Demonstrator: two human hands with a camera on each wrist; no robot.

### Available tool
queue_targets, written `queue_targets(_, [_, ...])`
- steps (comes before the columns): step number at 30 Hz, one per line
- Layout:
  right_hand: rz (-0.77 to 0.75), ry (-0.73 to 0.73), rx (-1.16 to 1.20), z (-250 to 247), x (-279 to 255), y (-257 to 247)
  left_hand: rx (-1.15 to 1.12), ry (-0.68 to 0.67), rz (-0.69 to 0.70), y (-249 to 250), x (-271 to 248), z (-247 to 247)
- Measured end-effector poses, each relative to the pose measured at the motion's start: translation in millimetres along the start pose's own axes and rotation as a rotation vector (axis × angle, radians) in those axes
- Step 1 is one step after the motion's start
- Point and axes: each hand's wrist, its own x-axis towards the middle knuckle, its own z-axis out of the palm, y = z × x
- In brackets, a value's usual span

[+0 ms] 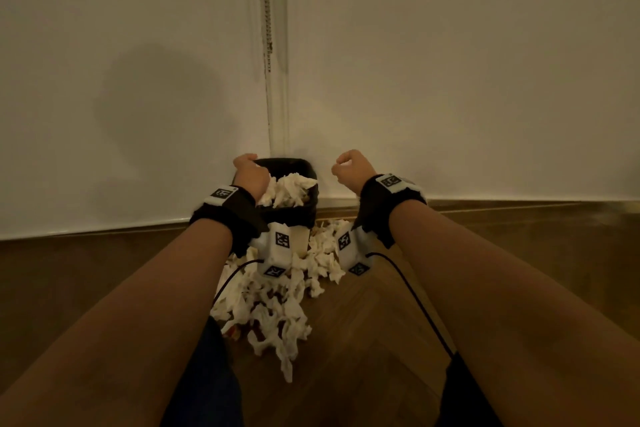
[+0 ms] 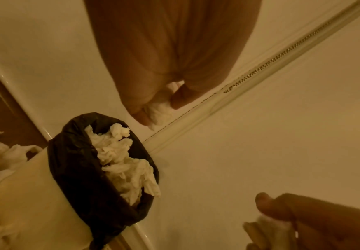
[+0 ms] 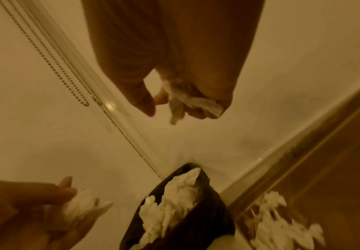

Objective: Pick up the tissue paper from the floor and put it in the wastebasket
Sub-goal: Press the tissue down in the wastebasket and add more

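Observation:
A pale wastebasket (image 1: 300, 241) lined with a black bag (image 2: 72, 162) stands against the wall, piled with crumpled white tissue (image 1: 287, 191). My left hand (image 1: 248, 172) hovers over its left rim, fingers curled round a wad of tissue (image 2: 159, 113). My right hand (image 1: 349, 168) is raised to the right of the basket, gripping another tissue wad (image 3: 192, 101). A heap of loose tissue paper (image 1: 273, 308) lies on the floor in front of the basket.
The white wall (image 1: 450, 80) rises right behind the basket, with a bead chain (image 1: 266, 10) hanging along a vertical trim. Herringbone wood floor (image 1: 363, 340) stretches toward me. Cables run from both wrist cameras.

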Motion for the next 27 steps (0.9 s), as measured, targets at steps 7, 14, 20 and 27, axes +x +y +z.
queue_targets(7, [0.058, -0.128, -0.337, 41, 21, 18, 0.459, -0.017, 0.006, -18, 19, -9])
queue_targets(14, [-0.057, -0.091, -0.188, 68, 44, 32, 0.282, 0.021, 0.158, -35, 37, -12])
queue_targets(20, [-0.078, 0.049, 0.019, 95, 57, 40, 0.369, -0.030, 0.176, -56, 48, -6])
queue_targets(27, [-0.281, -0.032, -0.457, 120, 62, 46, 0.811, -0.051, 0.224, -65, 54, 0])
